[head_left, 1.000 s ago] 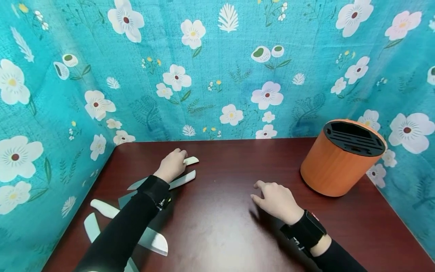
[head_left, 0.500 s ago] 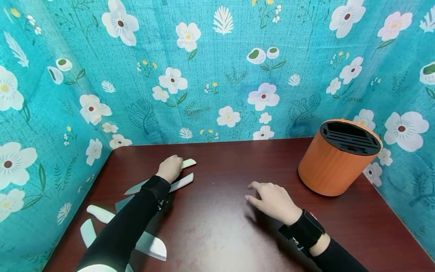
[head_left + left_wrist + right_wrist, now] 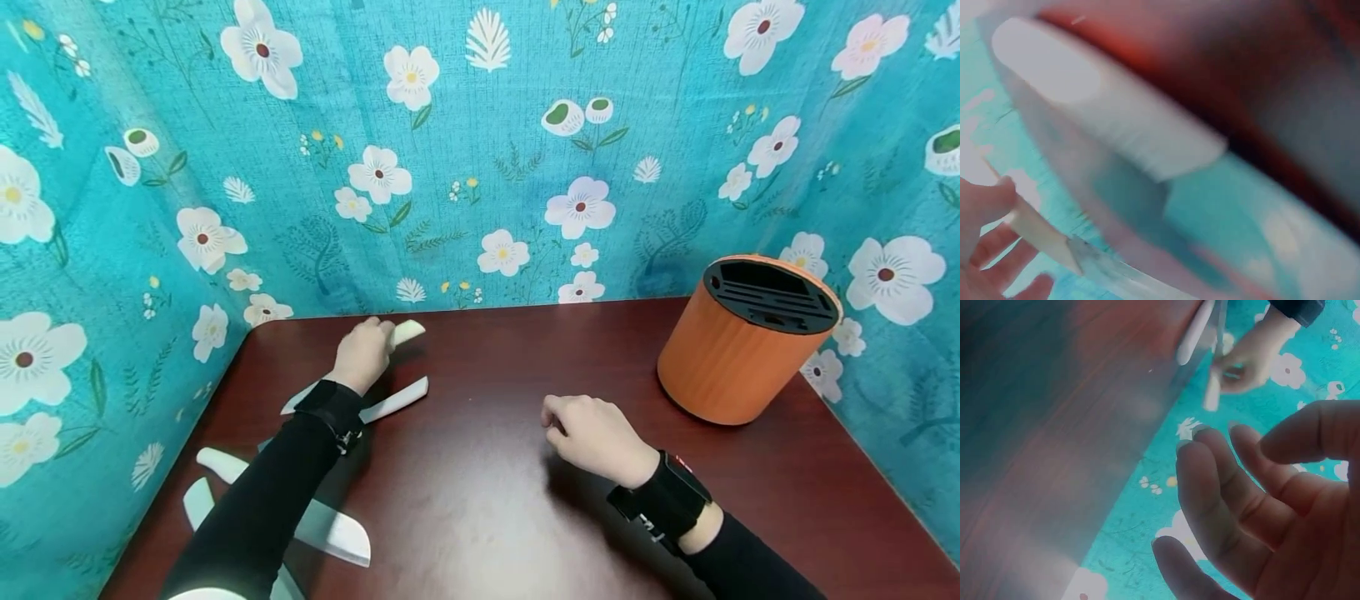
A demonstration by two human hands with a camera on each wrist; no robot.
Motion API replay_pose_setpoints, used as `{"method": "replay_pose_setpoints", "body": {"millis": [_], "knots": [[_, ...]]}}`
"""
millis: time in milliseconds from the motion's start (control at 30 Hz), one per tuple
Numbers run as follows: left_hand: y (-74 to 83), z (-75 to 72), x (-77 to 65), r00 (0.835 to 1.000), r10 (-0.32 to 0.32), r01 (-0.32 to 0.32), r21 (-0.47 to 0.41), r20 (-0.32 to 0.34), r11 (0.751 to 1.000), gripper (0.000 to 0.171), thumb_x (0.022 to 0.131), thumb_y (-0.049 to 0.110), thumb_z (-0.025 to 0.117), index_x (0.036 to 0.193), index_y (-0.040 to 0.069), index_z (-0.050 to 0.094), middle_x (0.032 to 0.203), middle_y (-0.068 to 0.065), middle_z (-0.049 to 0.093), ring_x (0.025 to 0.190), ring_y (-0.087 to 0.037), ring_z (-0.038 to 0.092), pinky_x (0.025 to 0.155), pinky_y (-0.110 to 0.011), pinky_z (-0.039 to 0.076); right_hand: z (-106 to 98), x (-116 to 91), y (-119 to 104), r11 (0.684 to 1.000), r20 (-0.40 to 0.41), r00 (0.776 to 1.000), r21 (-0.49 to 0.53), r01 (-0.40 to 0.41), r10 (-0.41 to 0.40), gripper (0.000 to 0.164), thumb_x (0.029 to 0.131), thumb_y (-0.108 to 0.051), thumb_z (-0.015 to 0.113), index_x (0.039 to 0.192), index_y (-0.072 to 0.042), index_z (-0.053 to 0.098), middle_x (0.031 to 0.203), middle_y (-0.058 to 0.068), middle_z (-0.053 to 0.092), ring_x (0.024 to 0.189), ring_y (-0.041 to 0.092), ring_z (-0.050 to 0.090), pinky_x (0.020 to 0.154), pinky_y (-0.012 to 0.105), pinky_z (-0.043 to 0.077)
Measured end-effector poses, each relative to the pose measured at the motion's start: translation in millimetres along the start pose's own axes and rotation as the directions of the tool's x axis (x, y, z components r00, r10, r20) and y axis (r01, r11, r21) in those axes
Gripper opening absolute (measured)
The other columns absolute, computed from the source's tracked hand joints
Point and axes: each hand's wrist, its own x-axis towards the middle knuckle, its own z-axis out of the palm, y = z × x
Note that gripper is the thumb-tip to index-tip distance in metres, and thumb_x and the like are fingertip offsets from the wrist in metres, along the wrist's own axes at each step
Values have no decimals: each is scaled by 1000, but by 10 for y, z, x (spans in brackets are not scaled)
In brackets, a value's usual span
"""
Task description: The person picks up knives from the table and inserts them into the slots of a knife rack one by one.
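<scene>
Near the far edge of the table, the left hand pinches a knife, apparently mid-pickup; next calls for steady carrying; right hand empty, loosely curled.

Left arm stretched forward, left hand gripping, right hand loosely curled

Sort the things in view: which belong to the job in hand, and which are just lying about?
Job: gripped knife, left hand; probably also loose knives, slotted block.
Just surroundings: floral cloth behind, table underneath.
</scene>
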Motion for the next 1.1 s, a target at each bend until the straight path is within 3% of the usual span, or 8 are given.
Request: {"method": "replay_pose_setpoints", "body": {"millis": [133, 233, 333, 500, 667, 867, 967, 1100], "knots": [[65, -210, 65, 984, -18, 17, -10, -176, 1000, 28, 96, 8, 67, 122, -1, 66, 109, -22, 67, 99, -42, 66, 87, -60, 51, -67, 2, -49, 1000, 5, 1000, 7, 30, -30, 21, 90, -5, 59, 76, -22, 59, 61, -12, 47, 54, 4, 40, 50, 20, 35], [183, -414, 68, 967, -45, 27, -73, -251, 997, 35, 99, 11, 65, 131, -1, 60, 118, -23, 65, 110, -41, 63, 99, -62, 46, -120, 1, -80, 997, 2, 998, 25, 67, -67, 26, 89, -4, 58, 72, -24, 55, 58, -13, 42, 53, 2, 37, 49, 19, 32], [351, -646, 44, 953, -68, 14, -181, -296, 983, 39, 100, 14, 64, 135, -2, 56, 122, -24, 62, 113, -40, 60, 101, -60, 46, -200, 2, -108, 993, -13, 995, 62, 98, -97, 26, 90, -5, 57, 73, -25, 56, 58, -14, 42, 53, 1, 38, 50, 19, 33], [698, -916, -32, 945, -75, -58, -388, -319, 920, 41, 99, 15, 65, 135, -2, 54, 120, -22, 59, 109, -35, 60, 90, -51, 52, -380, 52, -157, 988, -54, 993, 115, 107, -101, 26, 92, -6, 57, 75, -26, 59, 59, -14, 45, 56, 3, 42, 52, 20, 38], [1053, -1036, -142, 945, -66, -108, -495, -321, 862, 34, 95, 17, 72, 122, 0, 59, 111, -17, 62, 99, -29, 61, 81, -41, 51, -545, 126, -235, 973, -148, 985, 199, 117, -88, 24, 92, -7, 54, 81, -26, 63, 65, -13, 53, 60, 7, 48, 58, 24, 44], [1440, -1053, -353, 956, -7, -168, -568, -294, 806, 29, 88, 18, 80, 106, 5, 62, 97, -10, 64, 89, -21, 61, 75, -35, 47, -645, 194, -368, 930, -308, 945, 303, 210, -113, 15, 95, -11, 60, 108, -18, 65, 79, -8, 60, 68, 9, 52, 64, 24, 46], [1568, -1031, -451, 962, 42, -199, -591, -269, 782, 29, 86, 17, 82, 105, 6, 61, 96, -8, 65, 88, -19, 65, 76, -35, 52, -667, 227, -444, 908, -326, 938, 345, 237, -121, 32, 96, -22, 68, 126, -16, 59, 78, -6, 55, 66, 9, 50, 62, 23, 43], [1670, -1008, -519, 959, 104, -245, -584, -265, 774, 31, 84, 16, 83, 105, 7, 62, 98, -7, 66, 90, -18, 65, 77, -34, 53, -679, 257, -514, 886, -330, 937, 395, 244, -111, 37, 93, -30, 75, 125, -18, 61, 77, -6, 52, 66, 11, 49, 60, 24, 40]]}}
